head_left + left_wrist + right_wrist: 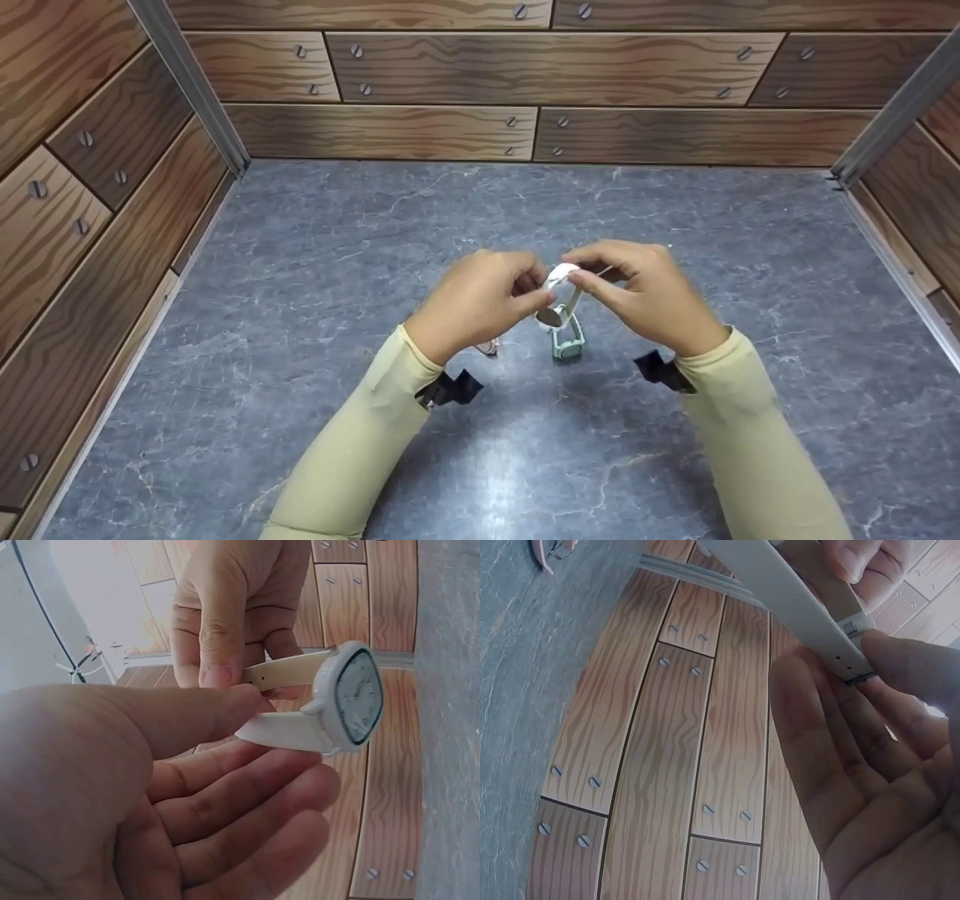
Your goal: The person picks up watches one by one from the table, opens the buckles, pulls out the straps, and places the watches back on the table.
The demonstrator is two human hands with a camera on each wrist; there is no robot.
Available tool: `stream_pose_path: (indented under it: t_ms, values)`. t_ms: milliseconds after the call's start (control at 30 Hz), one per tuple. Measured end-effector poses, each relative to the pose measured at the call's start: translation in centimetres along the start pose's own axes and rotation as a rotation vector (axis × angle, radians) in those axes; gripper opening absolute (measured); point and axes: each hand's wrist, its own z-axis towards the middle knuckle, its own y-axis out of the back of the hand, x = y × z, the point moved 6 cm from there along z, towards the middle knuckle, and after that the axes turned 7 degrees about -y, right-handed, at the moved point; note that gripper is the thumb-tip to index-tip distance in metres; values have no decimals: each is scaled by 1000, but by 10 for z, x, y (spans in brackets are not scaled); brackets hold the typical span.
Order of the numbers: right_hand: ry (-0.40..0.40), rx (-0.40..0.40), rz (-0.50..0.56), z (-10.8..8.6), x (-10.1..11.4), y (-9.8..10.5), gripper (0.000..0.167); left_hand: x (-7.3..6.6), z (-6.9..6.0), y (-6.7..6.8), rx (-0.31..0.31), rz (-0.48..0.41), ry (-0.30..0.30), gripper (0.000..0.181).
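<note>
A white wristwatch (pixel 561 274) is held up between both hands, its strap bent into a loop. In the left wrist view, the squarish dial of this wristwatch (pixel 360 697) faces right, away from the fingers. My left hand (pixel 484 300) pinches one strap part between thumb and fingers, the other fingers loosely extended. The right hand (pixel 645 296) pinches the strap ends near the buckle (pixel 853 626), where small holes show. Below the hands, a green watch (pixel 568 348) lies on the tabletop. Partly hidden by the left hand is a pinkish-brown watch-like item (pixel 489 347).
The grey marbled tabletop (pixel 337 225) is bounded by wood-patterned walls (pixel 555 67) at the back and sides. Metal posts (pixel 199 82) stand at the back corners. A pinkish strap-like piece (pixel 544 556) shows at the right wrist view's upper left.
</note>
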Motion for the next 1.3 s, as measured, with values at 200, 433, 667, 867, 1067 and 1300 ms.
stream_pose_path:
  t_ms: [200,433,667,867,1067,1300]
  values:
    - [2,30,6,-1,1,-3,16,1,-1,1,-35,43,-21,22]
    - [43,29,3,-3,5,-4,17,-5,0,4,-96,81,-82,23]
    - [56,56,30,-3,7,-5,17,-8,1,4,-101,68,-125,19]
    - [4,60,44,-1,6,-5,14,-9,1,4,-108,99,-131,18]
    - [24,53,36,-1,5,-6,12,-5,3,3,-91,85,-67,16]
    - [30,54,35,-1,5,-7,11,-3,2,2,-64,54,-38,16]
